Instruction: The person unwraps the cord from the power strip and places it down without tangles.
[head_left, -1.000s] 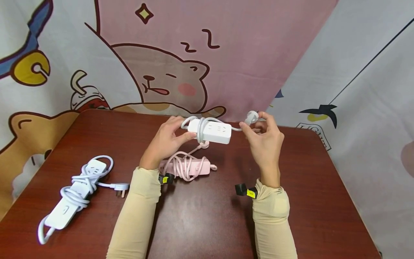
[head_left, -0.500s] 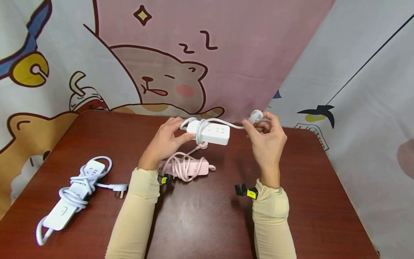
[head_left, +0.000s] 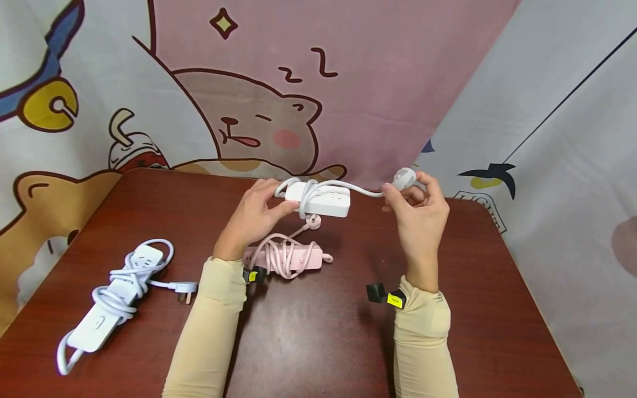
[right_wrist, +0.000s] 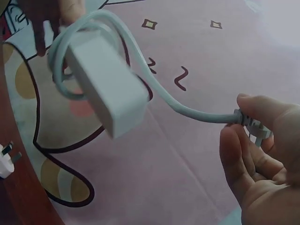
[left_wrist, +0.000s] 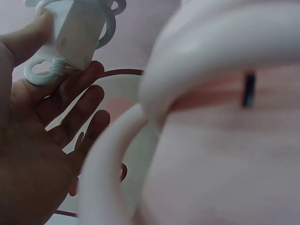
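My left hand (head_left: 255,216) grips one end of a short white power strip (head_left: 325,202) and holds it above the far part of the table. Thumb and fingers pinch its end in the left wrist view, where the strip (left_wrist: 77,35) shows its side. White cord loops around the strip near that hand. From there the cord (right_wrist: 187,112) sags across to the right. My right hand (head_left: 420,221) pinches the plug (head_left: 405,178) at the cord's end; in the right wrist view the plug (right_wrist: 258,130) is partly hidden by the fingers.
A pink power strip (head_left: 308,257) wrapped in its cord lies on the table beyond the left sleeve, its plug pointing away. At the left lies a longer white power strip (head_left: 94,329), cord wound round it, plug to the right. A printed curtain (head_left: 378,83) hangs behind the table.
My right hand has moved to the right with the plug, and more cord now spans between it and the strip. My left hand stays nearly in place.
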A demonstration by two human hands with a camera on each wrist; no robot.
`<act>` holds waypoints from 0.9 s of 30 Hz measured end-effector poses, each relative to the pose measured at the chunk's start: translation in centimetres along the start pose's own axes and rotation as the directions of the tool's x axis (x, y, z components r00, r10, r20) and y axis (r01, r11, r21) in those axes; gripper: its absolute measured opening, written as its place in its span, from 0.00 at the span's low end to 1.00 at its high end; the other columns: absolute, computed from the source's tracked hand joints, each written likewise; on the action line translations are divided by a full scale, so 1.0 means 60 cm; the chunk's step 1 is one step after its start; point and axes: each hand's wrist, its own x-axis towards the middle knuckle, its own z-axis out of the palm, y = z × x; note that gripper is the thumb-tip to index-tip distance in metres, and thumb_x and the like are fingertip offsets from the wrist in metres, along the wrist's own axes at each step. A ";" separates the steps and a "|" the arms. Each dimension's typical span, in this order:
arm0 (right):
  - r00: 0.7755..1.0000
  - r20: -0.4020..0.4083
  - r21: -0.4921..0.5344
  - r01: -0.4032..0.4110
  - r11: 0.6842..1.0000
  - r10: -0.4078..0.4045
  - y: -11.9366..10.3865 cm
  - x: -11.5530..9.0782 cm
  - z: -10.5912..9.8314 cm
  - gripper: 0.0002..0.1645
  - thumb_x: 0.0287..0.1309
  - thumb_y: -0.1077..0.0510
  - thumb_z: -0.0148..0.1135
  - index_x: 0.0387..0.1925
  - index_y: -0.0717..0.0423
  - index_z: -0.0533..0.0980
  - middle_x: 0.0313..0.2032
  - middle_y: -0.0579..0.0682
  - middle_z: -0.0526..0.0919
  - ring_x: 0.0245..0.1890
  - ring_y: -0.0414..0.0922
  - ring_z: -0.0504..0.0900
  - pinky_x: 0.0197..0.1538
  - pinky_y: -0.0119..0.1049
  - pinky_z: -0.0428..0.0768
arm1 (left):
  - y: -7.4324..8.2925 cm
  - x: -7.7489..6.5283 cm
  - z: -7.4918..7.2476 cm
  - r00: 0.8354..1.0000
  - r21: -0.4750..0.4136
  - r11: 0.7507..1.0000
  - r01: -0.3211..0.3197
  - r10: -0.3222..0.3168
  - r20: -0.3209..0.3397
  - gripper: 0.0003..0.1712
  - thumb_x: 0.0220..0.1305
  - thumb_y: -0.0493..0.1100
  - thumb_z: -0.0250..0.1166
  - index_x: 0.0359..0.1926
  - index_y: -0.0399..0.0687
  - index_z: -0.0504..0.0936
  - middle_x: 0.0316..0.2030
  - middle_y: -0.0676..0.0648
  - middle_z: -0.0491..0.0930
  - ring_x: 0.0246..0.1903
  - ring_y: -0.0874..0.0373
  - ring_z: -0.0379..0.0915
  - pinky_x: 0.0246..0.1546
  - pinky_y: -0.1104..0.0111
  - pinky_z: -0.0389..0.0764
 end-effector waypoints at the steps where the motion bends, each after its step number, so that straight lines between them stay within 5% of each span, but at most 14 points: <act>1: 1.000 0.007 0.012 0.001 1.000 -0.002 0.000 0.000 -0.001 0.21 0.50 0.67 0.77 0.45 0.56 0.78 0.24 0.46 0.86 0.18 0.41 0.83 0.28 0.32 0.84 | -0.001 0.000 -0.001 1.000 0.005 1.000 0.005 -0.005 -0.003 0.19 0.66 0.52 0.70 0.50 0.45 0.84 0.44 0.48 0.83 0.47 0.53 0.71 0.51 0.59 0.73; 13: 0.995 0.095 0.050 -0.037 0.998 0.032 -0.009 0.000 -0.008 0.20 0.53 0.72 0.73 0.46 0.57 0.78 0.24 0.45 0.87 0.18 0.41 0.82 0.29 0.31 0.83 | -0.008 -0.002 -0.017 0.995 -0.015 0.998 0.053 -0.054 -0.079 0.24 0.66 0.49 0.70 0.59 0.45 0.83 0.53 0.45 0.84 0.59 0.49 0.73 0.64 0.53 0.71; 27: 0.985 0.112 -0.003 -0.134 0.991 0.133 -0.008 0.004 -0.026 0.18 0.54 0.73 0.71 0.44 0.56 0.78 0.24 0.44 0.87 0.15 0.40 0.79 0.26 0.30 0.80 | -0.013 -0.002 -0.023 0.986 -0.058 0.998 0.038 -0.047 -0.159 0.25 0.64 0.47 0.72 0.61 0.45 0.82 0.51 0.44 0.85 0.59 0.47 0.74 0.62 0.53 0.71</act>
